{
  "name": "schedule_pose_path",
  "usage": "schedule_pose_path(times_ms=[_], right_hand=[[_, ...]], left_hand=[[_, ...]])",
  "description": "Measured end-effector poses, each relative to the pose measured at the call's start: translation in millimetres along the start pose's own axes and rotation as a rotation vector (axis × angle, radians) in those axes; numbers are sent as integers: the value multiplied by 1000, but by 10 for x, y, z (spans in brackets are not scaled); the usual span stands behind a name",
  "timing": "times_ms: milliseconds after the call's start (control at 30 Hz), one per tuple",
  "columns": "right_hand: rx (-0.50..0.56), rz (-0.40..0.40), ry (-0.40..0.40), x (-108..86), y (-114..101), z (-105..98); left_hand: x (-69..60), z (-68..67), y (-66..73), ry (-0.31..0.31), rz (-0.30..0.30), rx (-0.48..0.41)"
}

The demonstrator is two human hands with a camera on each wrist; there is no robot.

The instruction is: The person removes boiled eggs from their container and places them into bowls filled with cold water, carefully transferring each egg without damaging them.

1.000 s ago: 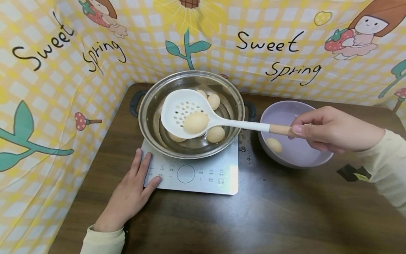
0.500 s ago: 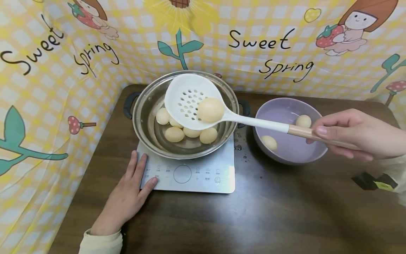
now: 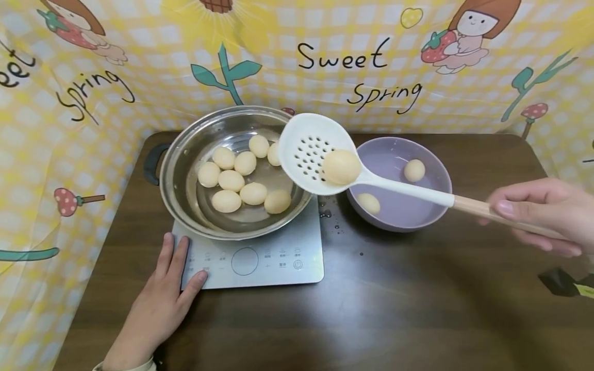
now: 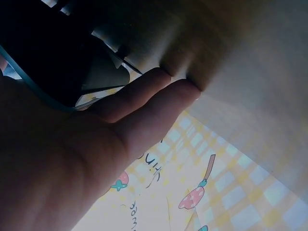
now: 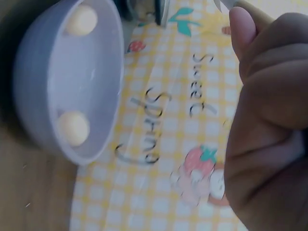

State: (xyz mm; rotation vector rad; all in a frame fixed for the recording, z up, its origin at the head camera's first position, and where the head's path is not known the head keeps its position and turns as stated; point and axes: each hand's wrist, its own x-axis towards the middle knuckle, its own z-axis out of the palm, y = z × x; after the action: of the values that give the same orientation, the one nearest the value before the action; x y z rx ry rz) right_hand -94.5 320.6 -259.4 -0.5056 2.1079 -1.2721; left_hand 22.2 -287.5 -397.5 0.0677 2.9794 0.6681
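My right hand (image 3: 543, 214) grips the wooden handle of a white slotted skimmer (image 3: 301, 136). One egg (image 3: 342, 167) lies in the skimmer's bowl, held up between the pot and the purple bowl. The steel pot (image 3: 178, 206) holds water and several eggs (image 3: 231, 181); the skimmer covers part of its right rim. Inside the purple bowl (image 3: 394, 221) are two eggs, one at the back right (image 3: 414, 170) and one at the front left (image 3: 368, 203). With fingers spread, my left hand (image 3: 155, 304) rests at the left edge of the white induction cooker (image 3: 278, 257).
The pot stands on the cooker, its black left handle (image 3: 153, 164) jutting out. Water drops (image 3: 327, 214) dot the dark wooden table (image 3: 371, 309) between cooker and bowl. A yellow checked cloth (image 3: 297, 31) hangs behind and at the left.
My right hand has carried the skimmer with its egg up and rightward, from over the pot toward the purple bowl. The left hand keeps its place by the cooker.
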Motion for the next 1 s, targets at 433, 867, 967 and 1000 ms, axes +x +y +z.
schedule_pose_path(times_ms=[433, 867, 967, 1000], right_hand=[[-4, 132, 251, -419, 580, 25], [-239, 299, 488, -385, 666, 273], [-389, 298, 537, -354, 615, 348], [-437, 289, 550, -349, 599, 368]], left_hand=[[9, -32, -9, -14, -22, 11], [5, -23, -20, -50, -34, 40], [1, -16, -18, -58, -35, 41], [0, -14, -17, -60, -35, 42]])
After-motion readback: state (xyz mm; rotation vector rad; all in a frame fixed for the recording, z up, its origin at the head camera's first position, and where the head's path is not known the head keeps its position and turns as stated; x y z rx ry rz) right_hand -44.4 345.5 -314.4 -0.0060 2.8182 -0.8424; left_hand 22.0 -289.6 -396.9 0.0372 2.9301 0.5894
